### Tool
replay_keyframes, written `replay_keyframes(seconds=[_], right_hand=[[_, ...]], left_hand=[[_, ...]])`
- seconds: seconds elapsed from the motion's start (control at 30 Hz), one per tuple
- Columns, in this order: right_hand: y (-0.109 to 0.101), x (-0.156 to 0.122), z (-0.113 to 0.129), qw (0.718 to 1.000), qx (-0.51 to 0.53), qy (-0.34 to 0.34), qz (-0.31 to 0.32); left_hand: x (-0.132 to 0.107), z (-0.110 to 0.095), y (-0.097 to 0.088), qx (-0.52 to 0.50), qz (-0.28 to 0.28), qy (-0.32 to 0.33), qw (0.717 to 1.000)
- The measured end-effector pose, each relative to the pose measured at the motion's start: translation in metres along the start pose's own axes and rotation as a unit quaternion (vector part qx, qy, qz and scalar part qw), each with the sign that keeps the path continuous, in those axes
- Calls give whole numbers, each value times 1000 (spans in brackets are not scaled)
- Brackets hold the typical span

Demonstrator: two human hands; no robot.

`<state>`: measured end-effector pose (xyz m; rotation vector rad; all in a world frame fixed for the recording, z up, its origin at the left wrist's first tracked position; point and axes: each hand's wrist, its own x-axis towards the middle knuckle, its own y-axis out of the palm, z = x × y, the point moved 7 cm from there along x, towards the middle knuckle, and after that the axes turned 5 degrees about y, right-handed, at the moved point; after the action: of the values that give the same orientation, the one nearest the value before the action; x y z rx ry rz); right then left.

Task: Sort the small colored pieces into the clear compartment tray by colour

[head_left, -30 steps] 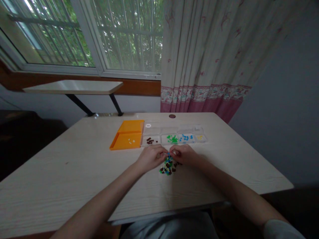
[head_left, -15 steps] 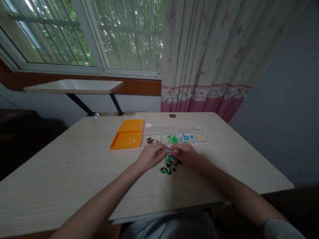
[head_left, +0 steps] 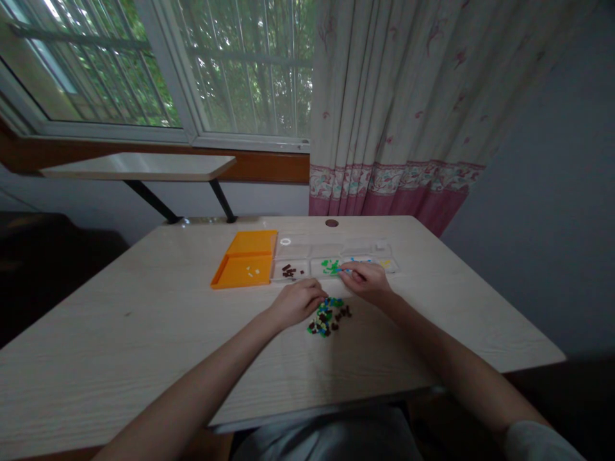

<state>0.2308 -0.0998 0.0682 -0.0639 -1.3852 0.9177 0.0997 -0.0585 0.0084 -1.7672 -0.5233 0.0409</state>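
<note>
A pile of small plastic building bricks [head_left: 323, 319] in brown, green, blue and pale yellow lies on the table in front of me. At its upper left edge is my left hand [head_left: 298, 301], fingers curled together; whatever they may pinch is hidden. My right hand [head_left: 368, 280] reaches over the front row of the clear tray [head_left: 307, 279], between the green bricks [head_left: 329, 266] and the mostly covered blue ones. Its thumb and forefinger pinch a small blue brick [head_left: 339, 269].
Brown bricks [head_left: 289, 271] and yellow bricks [head_left: 385, 264] sit in other tray compartments. An open orange case [head_left: 245, 243] at the left holds a few white pieces [head_left: 252, 272]. A raised shelf [head_left: 144, 166] stands at the table's far left, below the window.
My hands have parted. The right one has moved up from the pile to the tray and now pinches a blue brick; the left has stayed almost in place beside the pile.
</note>
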Motion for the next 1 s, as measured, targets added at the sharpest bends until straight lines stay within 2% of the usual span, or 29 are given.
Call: replay_keyframes(seconds=[0.13, 0.27, 0.47, 0.57, 0.63, 0.77, 0.93, 1.0], right_hand=[[-3, 2, -2, 1000, -2, -2, 5], [-5, 3, -16, 998, -29, 24, 52], [-2, -1, -70, 970, -111, 149, 156], [0, -5, -90, 952, -140, 200, 183], [1, -6, -95, 947, -142, 219, 187], [5, -7, -84, 950, -109, 220, 192], [31, -15, -41, 960, -57, 139, 237], [38, -18, -25, 967, -42, 114, 224]], left_hand=[[0, -1, -4, -27, -14, 0, 1000], [-2, 3, -13, -73, -59, -26, 995], [-9, 19, -19, -180, -117, -117, 970], [-11, 25, -17, -241, -154, -146, 947], [-11, 29, -15, -272, -173, -160, 933], [-11, 32, -13, -322, -191, -182, 909], [-9, 29, -16, -346, -213, -161, 899], [-9, 29, -16, -342, -221, -151, 901]])
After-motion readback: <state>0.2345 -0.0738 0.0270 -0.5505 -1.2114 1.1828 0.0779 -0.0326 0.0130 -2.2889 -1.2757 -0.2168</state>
